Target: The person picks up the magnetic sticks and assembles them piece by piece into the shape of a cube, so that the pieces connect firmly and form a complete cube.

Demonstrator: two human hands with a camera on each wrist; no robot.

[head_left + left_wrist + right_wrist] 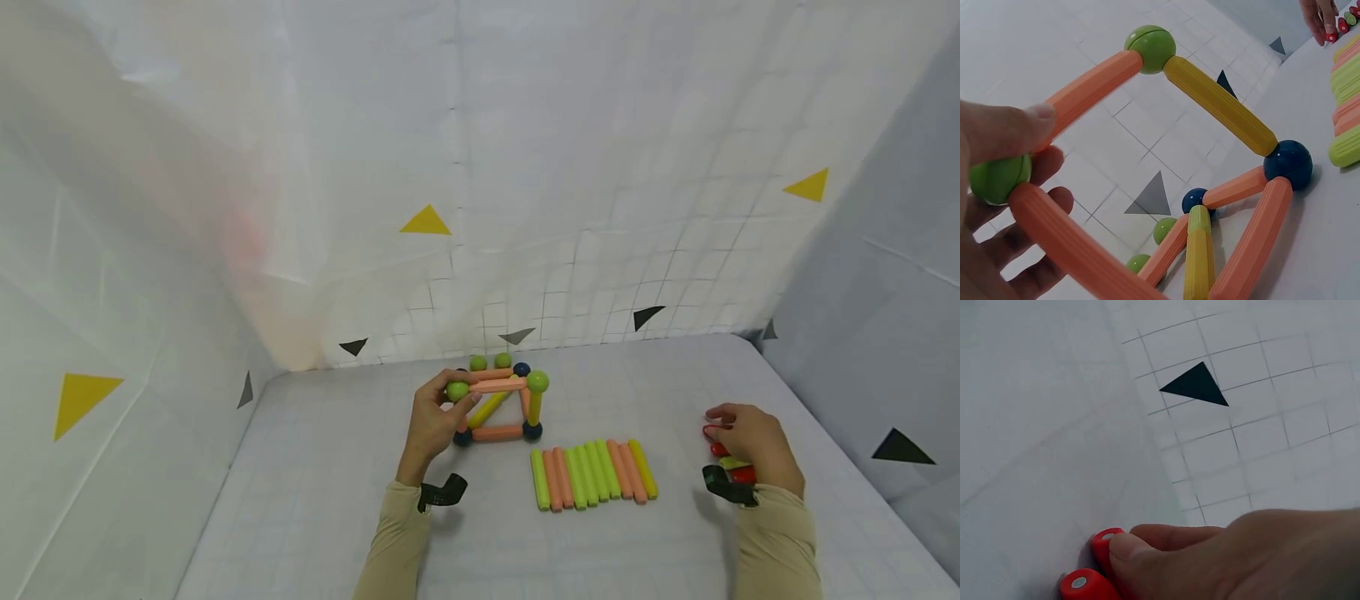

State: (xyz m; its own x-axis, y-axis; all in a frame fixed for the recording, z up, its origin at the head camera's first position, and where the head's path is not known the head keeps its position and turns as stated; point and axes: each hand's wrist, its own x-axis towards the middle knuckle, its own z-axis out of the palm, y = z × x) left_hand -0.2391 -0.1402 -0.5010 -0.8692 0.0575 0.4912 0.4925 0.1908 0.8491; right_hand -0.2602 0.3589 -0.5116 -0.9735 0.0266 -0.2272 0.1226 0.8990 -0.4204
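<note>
My left hand [429,423] grips a green ball [1000,178] and the end of an orange stick [1094,90] at the upper corner of a frame built from sticks and balls. From a second green ball [1150,49], a yellow stick [1222,106] slants down to a dark blue ball [1288,165] resting on the table. More orange sticks and dark blue balls make up the frame's base, crossed by a yellow diagonal piece. Over at the right, my right hand [759,446] pinches a red stick [1102,545] between thumb and finger; its far end is hidden.
A row of green, orange and yellow sticks [592,475] lies between the hands. Beside the right hand are another red stick [1088,586] and a yellow-green piece [732,462]. Two loose green balls [502,360] sit behind the frame, near the back wall [480,283].
</note>
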